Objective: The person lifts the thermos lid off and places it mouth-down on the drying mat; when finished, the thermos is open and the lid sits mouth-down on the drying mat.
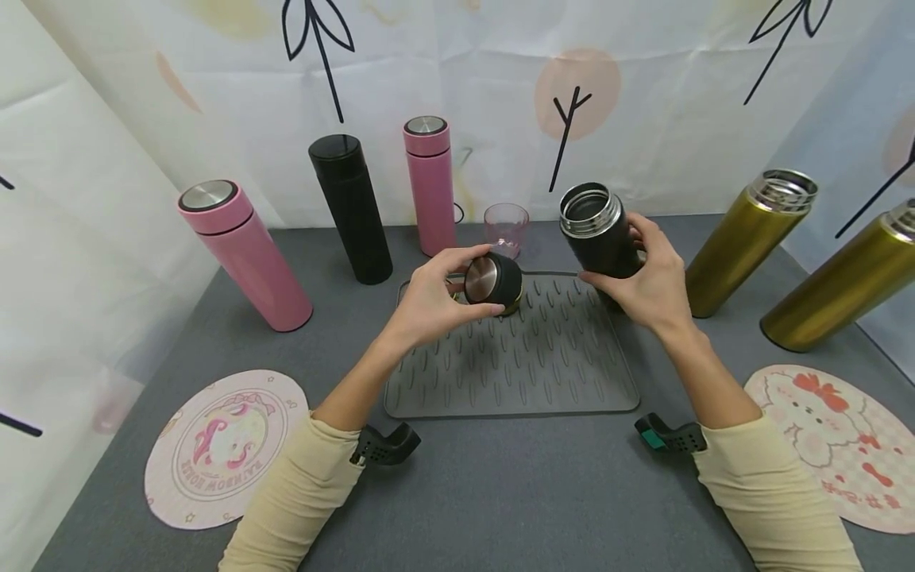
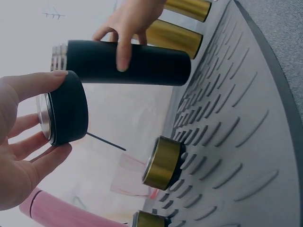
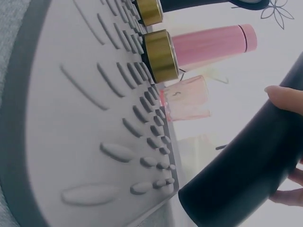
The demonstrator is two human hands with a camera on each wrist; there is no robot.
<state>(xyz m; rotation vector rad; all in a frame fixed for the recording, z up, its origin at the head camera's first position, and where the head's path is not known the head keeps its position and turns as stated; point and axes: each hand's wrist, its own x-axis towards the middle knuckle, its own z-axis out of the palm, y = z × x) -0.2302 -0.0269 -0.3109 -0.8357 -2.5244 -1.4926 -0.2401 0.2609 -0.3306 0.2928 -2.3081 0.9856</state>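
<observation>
My left hand [image 1: 436,298] pinches a black bottle lid [image 1: 509,278] with a steel top between thumb and fingers, above the grey drying mat [image 1: 515,373]. An uncapped black thermos bottle [image 1: 604,246] is in my right hand [image 1: 654,278], gripped round its body. Its threaded steel mouth [image 1: 590,213] is bare and faces up. Lid and bottle are apart in the head view. Two gold lids, one [image 2: 163,163] nearer and one [image 2: 149,220] at the lower edge, stand on the mat in the left wrist view; my left hand mostly hides them in the head view.
A pink bottle [image 1: 246,254], a capped black bottle [image 1: 350,210], another pink bottle [image 1: 432,191] and a clear pink cup [image 1: 506,226] line the back and left. Two uncapped gold bottles, one [image 1: 747,246] beside another [image 1: 839,278], stand right. Round placemats, left [image 1: 225,449] and right [image 1: 836,445], flank the mat.
</observation>
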